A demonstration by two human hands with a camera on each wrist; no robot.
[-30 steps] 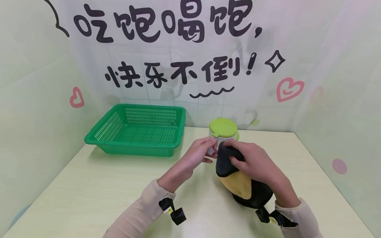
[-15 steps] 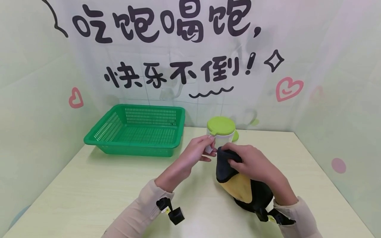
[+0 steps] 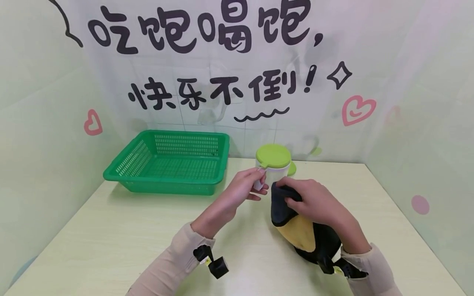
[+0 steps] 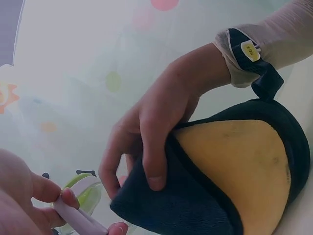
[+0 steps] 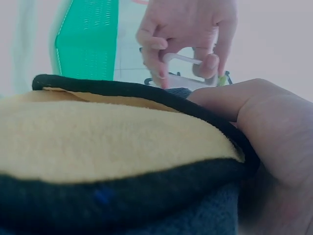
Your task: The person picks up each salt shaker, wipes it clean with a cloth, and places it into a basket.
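Note:
A white mug (image 3: 275, 176) with a lime-green lid (image 3: 273, 155) stands near the back wall in the head view. My left hand (image 3: 247, 184) grips its white handle (image 4: 78, 215) between thumb and fingers. In my right hand (image 3: 314, 202) is a slipper (image 3: 296, 233) with a navy toe, yellow fleecy lining and black trim. It tilts up at the toe, where thumb and fingers pinch the navy part. The right wrist view looks along the yellow lining (image 5: 107, 134), beyond which the left hand appears at the handle. Part of the mug is hidden behind both hands.
A green plastic basket (image 3: 174, 187) with slotted sides stands at the back left of the pale wooden table (image 3: 129, 238). Another lime-green piece (image 3: 292, 168) peeks out behind the mug's right side. A white printed cloth (image 3: 207, 61) hangs close behind.
The slipper's toe has dropped a little and shifted slightly right in my right hand. More of the mug's white side shows now. My left hand keeps its grip on the handle.

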